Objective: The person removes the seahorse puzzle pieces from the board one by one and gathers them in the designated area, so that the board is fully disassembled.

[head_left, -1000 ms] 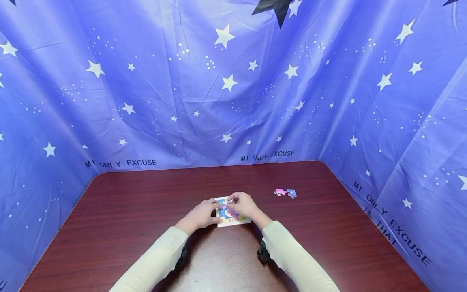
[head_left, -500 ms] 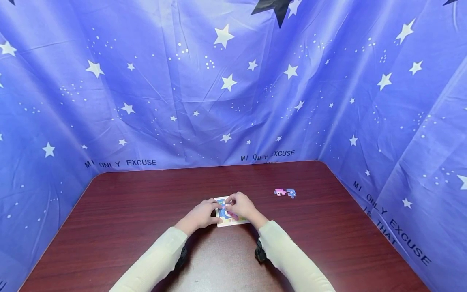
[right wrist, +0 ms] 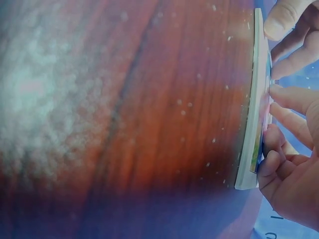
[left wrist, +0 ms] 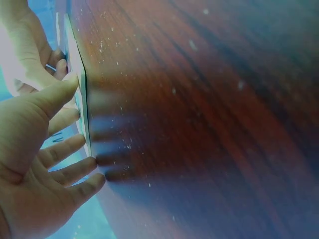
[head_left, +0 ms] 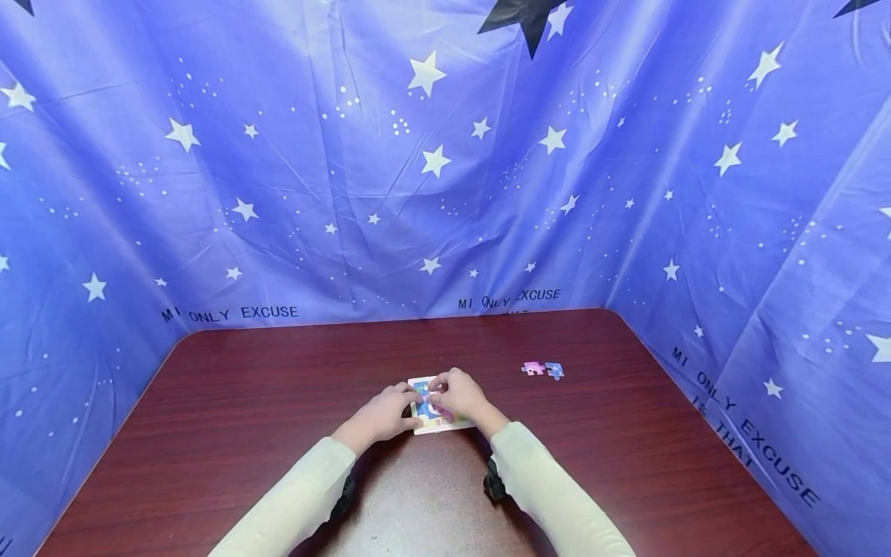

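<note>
head view: left hand [head_left: 379, 415] and right hand [head_left: 461, 396] both rest at a jigsaw board [head_left: 433, 430] on the wood-grain table [head_left: 209, 433].
left fingers are spread, thumb at the board's edge; right fingers curl over its face (pinching anything or not, i cannot tell). a sideways push could skid the board, since only one side seems braced.

Room lay between the right hand [head_left: 461, 393] and the pink jigsaw piece [head_left: 533, 369]; the left hand [head_left: 379, 414] blocked the puzzle board [head_left: 433, 425] on its left.
</note>
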A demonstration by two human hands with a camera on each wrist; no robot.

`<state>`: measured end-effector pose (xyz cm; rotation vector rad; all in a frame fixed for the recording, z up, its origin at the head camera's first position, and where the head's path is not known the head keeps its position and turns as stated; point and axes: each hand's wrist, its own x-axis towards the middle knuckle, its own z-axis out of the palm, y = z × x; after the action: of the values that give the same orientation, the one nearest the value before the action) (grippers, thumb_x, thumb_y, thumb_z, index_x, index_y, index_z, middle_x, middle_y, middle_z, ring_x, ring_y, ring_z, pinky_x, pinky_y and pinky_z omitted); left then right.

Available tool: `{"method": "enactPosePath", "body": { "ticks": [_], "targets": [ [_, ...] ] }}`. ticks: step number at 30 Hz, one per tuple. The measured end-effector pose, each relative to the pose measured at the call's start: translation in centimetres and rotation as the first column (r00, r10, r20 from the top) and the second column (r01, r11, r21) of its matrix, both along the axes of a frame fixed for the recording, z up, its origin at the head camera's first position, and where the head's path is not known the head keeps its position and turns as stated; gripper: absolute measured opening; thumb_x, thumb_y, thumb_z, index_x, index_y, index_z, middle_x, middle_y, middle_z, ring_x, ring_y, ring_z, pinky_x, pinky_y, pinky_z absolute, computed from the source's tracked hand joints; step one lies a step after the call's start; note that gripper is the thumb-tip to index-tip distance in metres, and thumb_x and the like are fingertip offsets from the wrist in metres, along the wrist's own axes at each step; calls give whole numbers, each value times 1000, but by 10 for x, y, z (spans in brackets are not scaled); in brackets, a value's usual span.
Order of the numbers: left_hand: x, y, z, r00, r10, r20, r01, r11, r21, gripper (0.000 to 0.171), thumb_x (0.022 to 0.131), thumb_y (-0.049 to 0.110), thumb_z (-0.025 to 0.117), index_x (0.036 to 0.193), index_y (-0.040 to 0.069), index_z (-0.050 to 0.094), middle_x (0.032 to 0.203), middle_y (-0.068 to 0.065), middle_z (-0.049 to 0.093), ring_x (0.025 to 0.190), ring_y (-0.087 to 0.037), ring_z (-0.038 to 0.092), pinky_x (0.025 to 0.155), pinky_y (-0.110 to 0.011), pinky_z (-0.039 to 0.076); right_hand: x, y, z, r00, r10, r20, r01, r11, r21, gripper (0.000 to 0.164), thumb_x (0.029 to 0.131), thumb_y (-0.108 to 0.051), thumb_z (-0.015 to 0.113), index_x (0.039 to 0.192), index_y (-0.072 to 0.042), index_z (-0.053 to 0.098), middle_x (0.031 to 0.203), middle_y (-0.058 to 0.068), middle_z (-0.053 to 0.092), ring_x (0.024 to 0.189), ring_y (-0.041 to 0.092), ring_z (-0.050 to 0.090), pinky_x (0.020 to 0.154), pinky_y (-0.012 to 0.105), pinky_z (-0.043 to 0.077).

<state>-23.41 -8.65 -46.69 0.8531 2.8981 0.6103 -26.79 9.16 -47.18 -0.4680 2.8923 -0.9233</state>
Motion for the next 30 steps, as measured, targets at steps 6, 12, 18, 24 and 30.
{"method": "enactPosePath", "body": {
  "ticks": [6, 12, 18, 24, 30],
  "targets": [
    [2, -2, -2, 1000, 2, -16, -2, 999, -38, 38, 84, 27, 69, 115, 6, 64, 117, -13, 57, 108, -30, 55, 91, -41, 47, 0, 0, 1, 1000, -6, 16, 6, 1000, -11, 17, 79, -23, 73, 91, -12, 72, 85, 7, 56, 69, 12, 50, 59, 25, 39],
    [4, -2, -1, 1000, -5, -17, 4, 999, -32, 36, 83, 26, 70, 113, 6, 65, 116, -13, 58, 105, -29, 56, 89, -41, 47, -1, 0, 0, 999, -10, 30, 11, 1000, -13, 16, 80, -24, 72, 92, -13, 72, 87, 7, 57, 70, 12, 50, 60, 25, 40],
    [5, -2, 1, 1000, -9, -10, 9, 1000, -16, 34, 83, 24, 70, 111, 5, 66, 114, -14, 59, 103, -29, 56, 89, -41, 47, -1, 0, 1, 999, -11, 31, 11, 1000, -14, 17, 79, -24, 73, 91, -12, 72, 85, 6, 57, 70, 12, 50, 61, 25, 40],
    [4, -3, 2, 1000, -7, -14, 7, 1000, -3, 34, 82, 24, 71, 111, 6, 66, 114, -13, 59, 103, -30, 56, 88, -42, 47, -2, -1, 0, 1000, -10, 19, 10, 1000, -3, 16, 79, -23, 73, 91, -12, 72, 83, 3, 54, 70, 12, 50, 60, 25, 39],
    [4, -4, 2, 1000, -7, -4, 7, 1000, 4, 34, 82, 24, 71, 111, 6, 66, 114, -14, 59, 104, -31, 55, 89, -42, 47, -3, -2, 1, 1000, -13, 18, 13, 1000, 3, 15, 79, -23, 72, 90, -13, 72, 83, 3, 56, 72, 12, 50, 62, 25, 40]
  ]
}}
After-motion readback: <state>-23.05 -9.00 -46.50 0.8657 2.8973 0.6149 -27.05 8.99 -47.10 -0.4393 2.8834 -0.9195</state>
